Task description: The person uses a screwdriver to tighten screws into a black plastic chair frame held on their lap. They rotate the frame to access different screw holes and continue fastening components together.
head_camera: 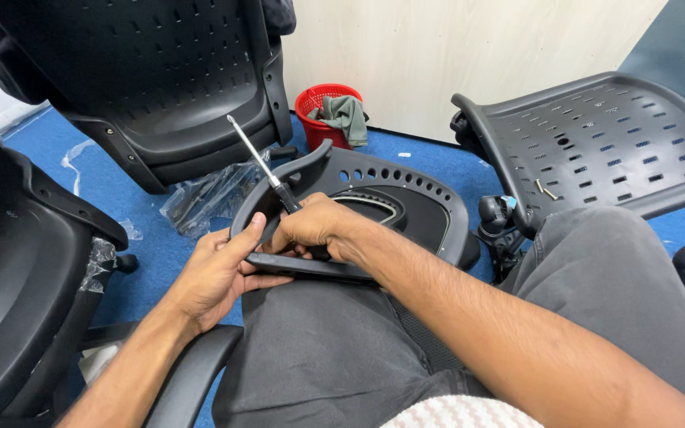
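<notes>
A black plastic chair part (406,198) with a row of round holes and an open loop lies across my lap on grey trousers (334,349). My left hand (216,273) grips the near rim of its loop, thumb on top. My right hand (315,226) is closed around the black handle of a screwdriver (259,158), whose metal shaft points up and to the left, away from the part. Both hands rest close together on the part's left end.
A black perforated chair shell (160,87) stands ahead on the blue carpet, another (9,261) at the left, and a slotted seat pan (596,143) with small screws at the right. A red basket (323,103) holds a cloth. Clear plastic wrap (208,198) lies nearby.
</notes>
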